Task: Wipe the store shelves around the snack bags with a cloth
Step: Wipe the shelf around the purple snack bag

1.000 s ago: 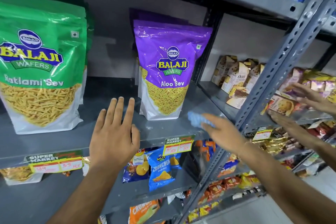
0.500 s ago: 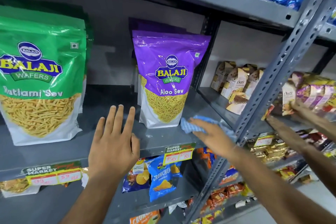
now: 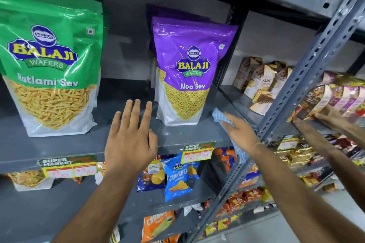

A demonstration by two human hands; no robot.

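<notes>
Wiping the grey shelf (image 3: 177, 136) with a blue checked cloth (image 3: 218, 117) pressed flat under the right hand (image 3: 240, 134), just right of the purple bag (image 3: 192, 73).

Bare metal lies open between the purple bag and the green bag (image 3: 49, 65), and the left hand (image 3: 130, 142) hovers there with fingers spread, holding nothing. Along the front lip hang price tags (image 3: 198, 153). A perforated grey upright (image 3: 308, 69) slants close beside the cloth, hemming that corner in; part of the cloth seems to hang over the edge there. Both bags are glossy, upright pouches. Beyond the upright another person's hands (image 3: 324, 120) handle shiny packets (image 3: 335, 96). Small snack packs (image 3: 177, 177) fill the shelf below.
</notes>
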